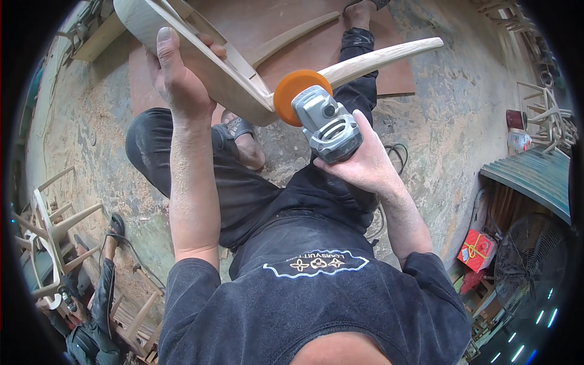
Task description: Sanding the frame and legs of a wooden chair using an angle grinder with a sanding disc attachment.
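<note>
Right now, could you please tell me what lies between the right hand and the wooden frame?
The head view shows the grinder and its orange disc between the right hand and frame.

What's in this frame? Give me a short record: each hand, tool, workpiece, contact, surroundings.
left hand: left hand grips the pale wooden frame, thumb on its near face, fingertips over the edge
right hand: right hand holds the angle grinder by its body
tool: grinder with orange disc
contact: disc overlaps the frame's lower corner in view; touching or not, cannot tell
floor: reddish-brown board on worn concrete
right side: large round fan, red box
lower left: another person
</note>
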`<action>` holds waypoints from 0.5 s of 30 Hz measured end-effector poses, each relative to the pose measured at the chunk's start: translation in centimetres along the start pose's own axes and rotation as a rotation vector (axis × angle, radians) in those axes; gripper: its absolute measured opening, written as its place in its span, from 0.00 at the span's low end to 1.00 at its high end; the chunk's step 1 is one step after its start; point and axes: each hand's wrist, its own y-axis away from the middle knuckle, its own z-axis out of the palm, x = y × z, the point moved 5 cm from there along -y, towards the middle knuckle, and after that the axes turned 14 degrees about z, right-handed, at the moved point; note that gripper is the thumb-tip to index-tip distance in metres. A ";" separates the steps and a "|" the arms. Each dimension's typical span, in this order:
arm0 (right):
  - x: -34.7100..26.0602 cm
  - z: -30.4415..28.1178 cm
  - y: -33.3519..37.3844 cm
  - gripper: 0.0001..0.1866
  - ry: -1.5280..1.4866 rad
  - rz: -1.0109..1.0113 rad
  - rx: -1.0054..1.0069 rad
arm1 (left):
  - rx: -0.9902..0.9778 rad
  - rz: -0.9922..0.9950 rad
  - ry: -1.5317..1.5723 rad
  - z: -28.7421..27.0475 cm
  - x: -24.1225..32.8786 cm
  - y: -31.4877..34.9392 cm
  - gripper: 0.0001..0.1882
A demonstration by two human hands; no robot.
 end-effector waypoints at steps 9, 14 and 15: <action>0.3 0.1 -0.1 0.33 0.008 0.014 0.007 | -0.005 -0.006 0.009 0.0 -0.2 0.1 0.26; 0.4 -0.5 0.1 0.33 0.061 0.029 0.043 | 0.009 -0.011 0.000 0.0 -0.2 0.2 0.26; 0.8 -0.6 0.2 0.33 0.031 0.040 0.048 | 0.003 -0.005 0.000 0.0 -0.1 0.2 0.26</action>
